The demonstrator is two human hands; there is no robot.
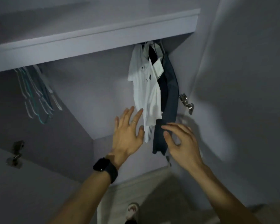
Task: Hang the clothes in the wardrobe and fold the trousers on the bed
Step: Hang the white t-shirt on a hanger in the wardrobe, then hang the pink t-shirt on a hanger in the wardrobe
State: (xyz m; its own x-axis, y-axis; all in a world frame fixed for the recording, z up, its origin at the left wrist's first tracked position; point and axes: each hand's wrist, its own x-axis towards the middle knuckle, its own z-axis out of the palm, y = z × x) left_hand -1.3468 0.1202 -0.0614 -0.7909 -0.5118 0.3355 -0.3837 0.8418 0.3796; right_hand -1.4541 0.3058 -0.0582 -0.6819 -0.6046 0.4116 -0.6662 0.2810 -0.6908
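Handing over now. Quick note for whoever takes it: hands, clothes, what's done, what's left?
Left hand: open, beside the white shirt, holding nothing.
Right hand: open, touching the dark garment at its lower edge.
Both garments hang at the right end of the wardrobe; empty hangers at the left.
Done: these are hung.
Left: trousers and bed are out of view; folding is probably not done.

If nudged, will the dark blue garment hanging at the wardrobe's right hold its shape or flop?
Probably floppy: the dark blue garment hangs in soft, curving folds. It would likely swing rather than resist, since it hangs from above with its lower end loose. It may brush the white shirt hanging close by.
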